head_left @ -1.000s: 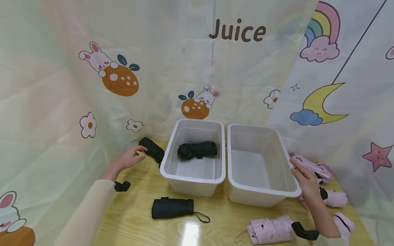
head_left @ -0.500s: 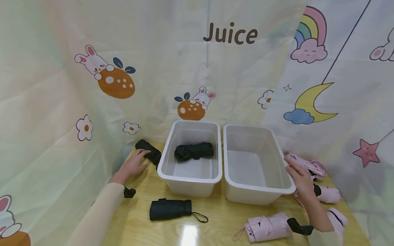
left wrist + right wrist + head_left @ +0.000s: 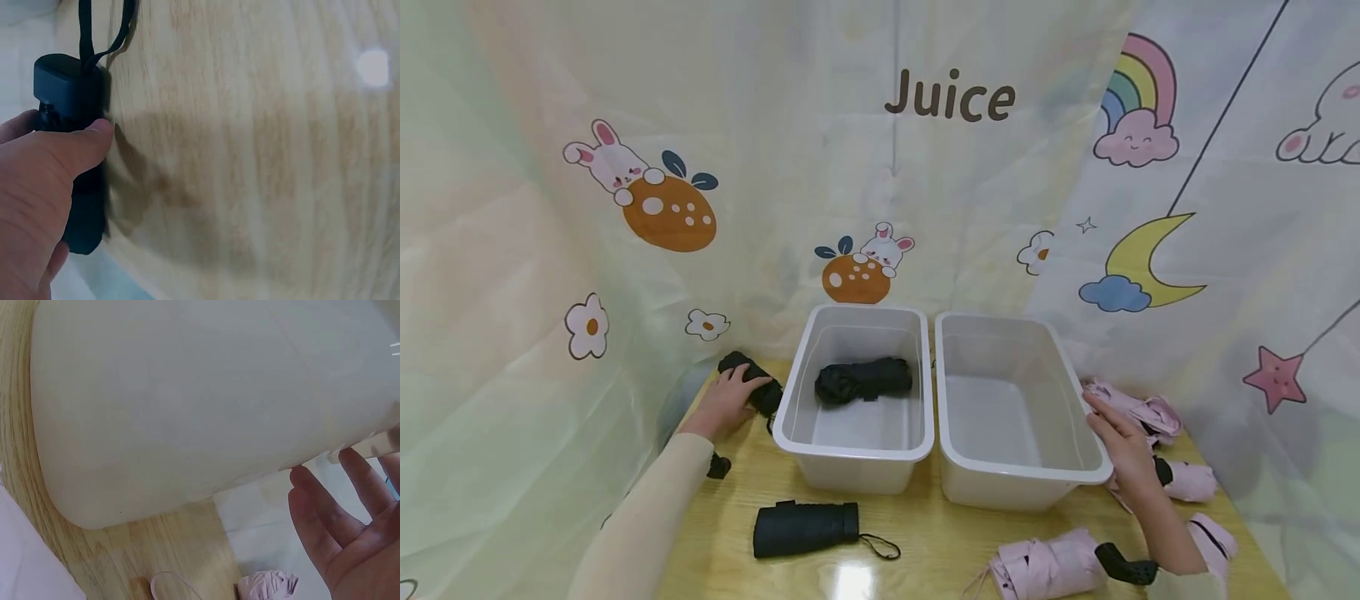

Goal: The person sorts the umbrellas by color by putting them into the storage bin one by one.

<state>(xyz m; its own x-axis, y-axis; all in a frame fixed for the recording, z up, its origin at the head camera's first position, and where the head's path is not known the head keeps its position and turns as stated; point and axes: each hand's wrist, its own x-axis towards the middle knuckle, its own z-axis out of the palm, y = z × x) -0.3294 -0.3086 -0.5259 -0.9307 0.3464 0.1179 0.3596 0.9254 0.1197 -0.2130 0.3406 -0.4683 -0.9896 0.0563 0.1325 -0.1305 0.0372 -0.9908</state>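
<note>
Evenly lit in the head view, with white glare (image 3: 853,581) on the counter (image 3: 940,550) below and between left hand (image 3: 726,402) and right hand (image 3: 1123,446). Softly shadowed beside the left hand in its wrist view, glaring farther off. Greyer, slightly soft around the right hand.

Left bin (image 3: 857,475) between right bin (image 3: 1000,493) and one umbrella (image 3: 767,399), another umbrella (image 3: 863,381) inside.

The left arm (image 3: 643,517) is stretched forward, and the left hand (image 3: 724,403) is bent in a grip, thumb (image 3: 90,142) opposite to the fingers (image 3: 19,126). The right arm (image 3: 1171,529) is also extended; the right hand (image 3: 1122,446) has its fingers nearly straight, slightly apart.
</note>
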